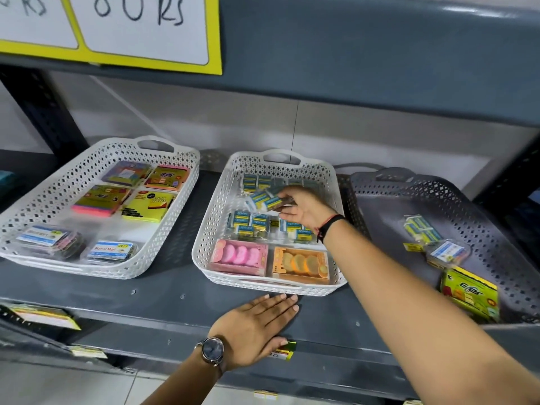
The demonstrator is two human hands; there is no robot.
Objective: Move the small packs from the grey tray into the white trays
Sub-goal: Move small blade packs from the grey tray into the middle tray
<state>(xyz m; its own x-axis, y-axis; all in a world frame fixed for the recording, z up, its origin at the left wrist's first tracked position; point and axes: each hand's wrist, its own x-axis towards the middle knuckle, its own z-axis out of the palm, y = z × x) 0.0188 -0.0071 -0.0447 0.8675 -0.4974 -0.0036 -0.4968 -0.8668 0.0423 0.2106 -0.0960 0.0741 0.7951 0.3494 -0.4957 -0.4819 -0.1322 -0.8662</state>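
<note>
Perforated plastic white trays (pixel 204 229); glossy wrapped packs (pixel 264 200).

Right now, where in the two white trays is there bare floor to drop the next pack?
Left white tray: a bare band between the sticky-note packs and the front clip boxes. Middle white tray: crowded; only a small gap between the back eraser row and the middle row, under the right hand and its pack.

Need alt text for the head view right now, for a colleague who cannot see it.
The right hand holds a small blue-and-white eraser pack over the middle white perforated plastic tray, above rows of similar packs. The left hand lies flat on the grey metal shelf. The grey perforated tray at right holds three packs.
</note>
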